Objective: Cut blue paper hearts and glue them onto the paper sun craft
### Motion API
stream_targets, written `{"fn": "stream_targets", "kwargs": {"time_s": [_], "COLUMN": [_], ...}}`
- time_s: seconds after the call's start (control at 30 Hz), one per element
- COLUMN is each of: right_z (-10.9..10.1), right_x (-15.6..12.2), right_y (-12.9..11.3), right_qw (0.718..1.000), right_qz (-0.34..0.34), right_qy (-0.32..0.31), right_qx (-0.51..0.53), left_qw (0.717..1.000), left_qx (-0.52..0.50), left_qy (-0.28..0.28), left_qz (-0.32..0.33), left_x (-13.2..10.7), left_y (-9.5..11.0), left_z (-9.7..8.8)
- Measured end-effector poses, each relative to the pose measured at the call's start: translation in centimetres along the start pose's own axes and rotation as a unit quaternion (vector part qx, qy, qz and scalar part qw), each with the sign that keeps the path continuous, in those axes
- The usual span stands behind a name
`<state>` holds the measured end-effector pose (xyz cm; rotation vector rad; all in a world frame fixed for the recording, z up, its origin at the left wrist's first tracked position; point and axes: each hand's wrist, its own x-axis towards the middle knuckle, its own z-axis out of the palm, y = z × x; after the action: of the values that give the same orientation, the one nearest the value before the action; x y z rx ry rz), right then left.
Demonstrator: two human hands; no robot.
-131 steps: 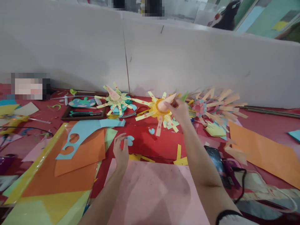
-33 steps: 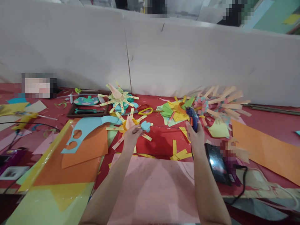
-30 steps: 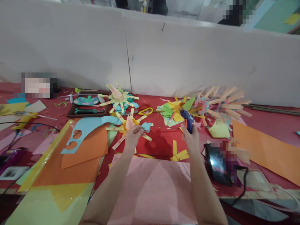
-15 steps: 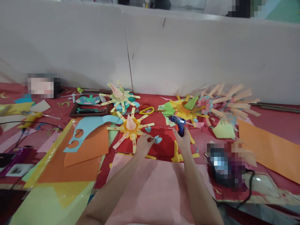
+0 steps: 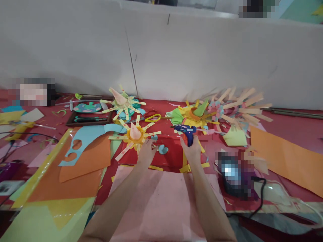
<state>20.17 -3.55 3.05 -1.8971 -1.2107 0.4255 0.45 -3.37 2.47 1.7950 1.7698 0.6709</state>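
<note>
My right hand (image 5: 192, 149) is wrapped round the handle of a blue hot glue gun (image 5: 185, 129), its nozzle pointing left. A clear stick juts from the gun's rear. My left hand (image 5: 147, 153) is low over a red sheet (image 5: 173, 158). Its thumb and forefinger are curled but look slightly apart, right at a small light-blue paper heart (image 5: 154, 137), which they partly cover. Another light-blue paper piece with two rounded lobes (image 5: 163, 149) lies just right of the fingertips. Beside my left hand stands a yellow paper flower with a pink cone (image 5: 135, 132).
Behind are another cone flower (image 5: 119, 97), yellow-handled scissors (image 5: 153, 117) and a yellow flower with a green cone (image 5: 200, 109). Orange sheets (image 5: 85, 151) and a yellow glue gun (image 5: 21, 129) lie left. A blurred-out device with a cable (image 5: 233, 176) sits right. A white partition (image 5: 189, 57) rises behind.
My left fingers have moved off the two-lobed blue piece, towards the other heart. The glue gun has turned in my right hand, so its nozzle now points left. The view has shifted slightly.
</note>
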Motion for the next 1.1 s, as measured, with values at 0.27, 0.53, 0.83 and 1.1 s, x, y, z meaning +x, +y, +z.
{"fn": "stream_targets", "kwargs": {"time_s": [0.27, 0.53, 0.83, 1.1], "right_z": [0.0, 0.3, -0.2, -1.3], "right_x": [0.3, 0.4, 0.3, 0.7], "right_y": [0.5, 0.6, 0.4, 0.8], "right_qw": [1.000, 1.000, 1.000, 1.000], "right_qz": [0.009, -0.010, -0.013, -0.019], "right_qy": [-0.002, 0.006, -0.004, 0.015], "right_qx": [-0.020, -0.007, 0.008, 0.004], "left_qw": [0.983, 0.986, 0.992, 0.953], "left_qx": [0.184, 0.156, -0.080, -0.288], "left_qy": [0.018, 0.038, 0.096, 0.084], "left_qz": [-0.003, -0.035, -0.007, -0.031], "left_x": [1.8, 2.6, 3.1, 2.9], "left_y": [0.3, -0.2, -0.9, -1.5], "left_z": [-1.0, 0.2, -0.1, -0.9]}}
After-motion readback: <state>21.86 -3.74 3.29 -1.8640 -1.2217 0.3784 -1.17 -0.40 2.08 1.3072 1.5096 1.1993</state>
